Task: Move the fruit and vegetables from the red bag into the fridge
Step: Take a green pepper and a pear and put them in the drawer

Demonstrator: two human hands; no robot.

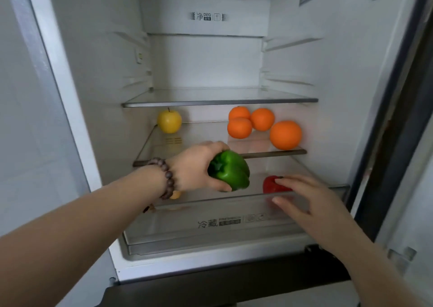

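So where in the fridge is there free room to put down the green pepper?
The top glass shelf is bare. On the middle shelf, a free patch lies between the yellow apple and the four oranges; its right side is crowded. On the lowest shelf, the space left of the red pepper is free, where the left hand holds the green pepper.

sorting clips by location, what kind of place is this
Probably a home kitchen, seen at an open fridge: glass shelves hold oranges and an apple, and the left hand holds a green pepper.
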